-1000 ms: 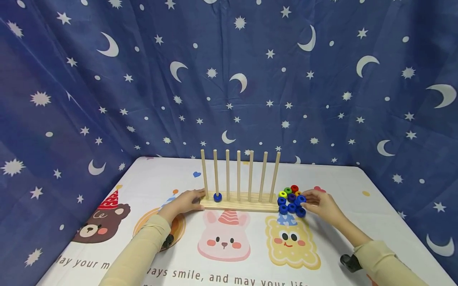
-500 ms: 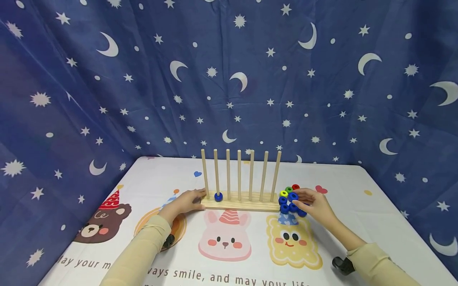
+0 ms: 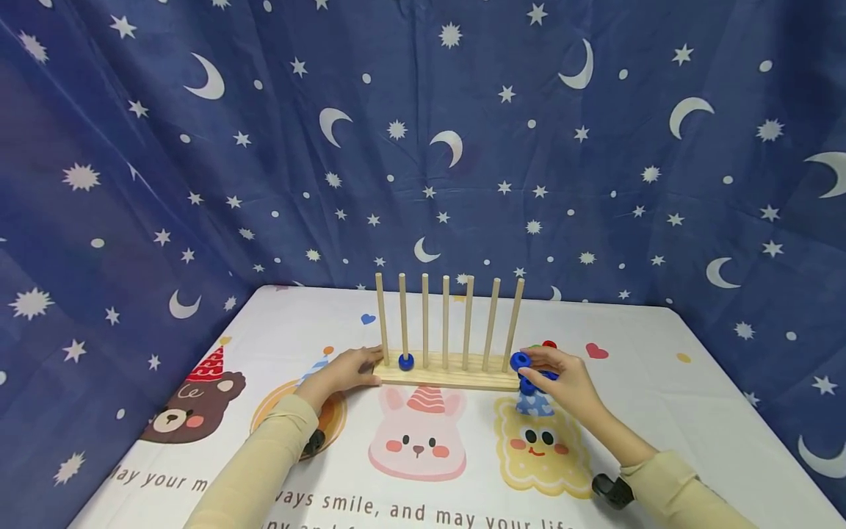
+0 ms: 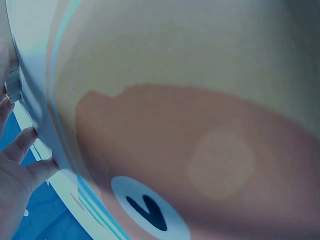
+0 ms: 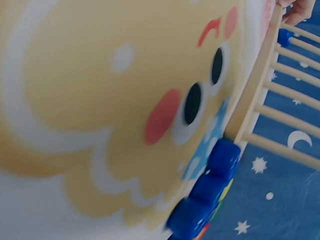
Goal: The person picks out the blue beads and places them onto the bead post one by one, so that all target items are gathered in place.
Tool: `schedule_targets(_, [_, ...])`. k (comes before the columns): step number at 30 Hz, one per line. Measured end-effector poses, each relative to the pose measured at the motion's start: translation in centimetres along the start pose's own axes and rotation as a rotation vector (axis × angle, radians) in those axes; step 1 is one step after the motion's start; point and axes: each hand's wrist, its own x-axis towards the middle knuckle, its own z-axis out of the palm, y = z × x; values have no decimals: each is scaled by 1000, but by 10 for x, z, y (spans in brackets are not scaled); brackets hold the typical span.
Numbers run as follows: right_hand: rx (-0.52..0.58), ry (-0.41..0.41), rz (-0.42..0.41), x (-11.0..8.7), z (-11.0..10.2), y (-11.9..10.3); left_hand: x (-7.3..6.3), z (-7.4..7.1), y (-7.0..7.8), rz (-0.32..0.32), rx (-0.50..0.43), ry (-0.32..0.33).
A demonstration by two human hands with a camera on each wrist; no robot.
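A wooden peg rack (image 3: 456,377) with several upright pegs stands on the table. One blue bead (image 3: 406,361) sits at the bottom of the second peg from the left. My left hand (image 3: 345,371) grips the rack's left end, thumb in front and fingers behind; its fingers also show in the left wrist view. Between thumb and fingertips my right hand (image 3: 570,378) pinches a blue ring bead (image 3: 521,361), raised beside the rack's right end. Behind and below that hand lie more beads, mostly hidden, among them a red bead (image 3: 549,344). In the right wrist view, several blue beads (image 5: 223,157) form a row.
The white tablecloth (image 3: 634,411) carries printed cartoon figures and lettering. A dark blue curtain (image 3: 423,184) with moons and stars hangs behind and to the sides of the table. A small black device (image 3: 612,491) sits at my right wrist.
My right hand has lifted the blue bead from the pile and carried it left, close to the rightmost peg. My left hand has stayed at the rack's end.
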Motion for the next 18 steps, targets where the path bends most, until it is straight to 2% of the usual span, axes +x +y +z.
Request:
schedule_targets(9, [68,59,-70,7,11,-20,-1,0,1,28,12,11])
schedule_targets(14, [27,93,-84,14,14,-46,0,0,-1,44,24,16])
schedule_targets(18, [1,100,-96,22,18,-58,-1,0,-3,49,22,24])
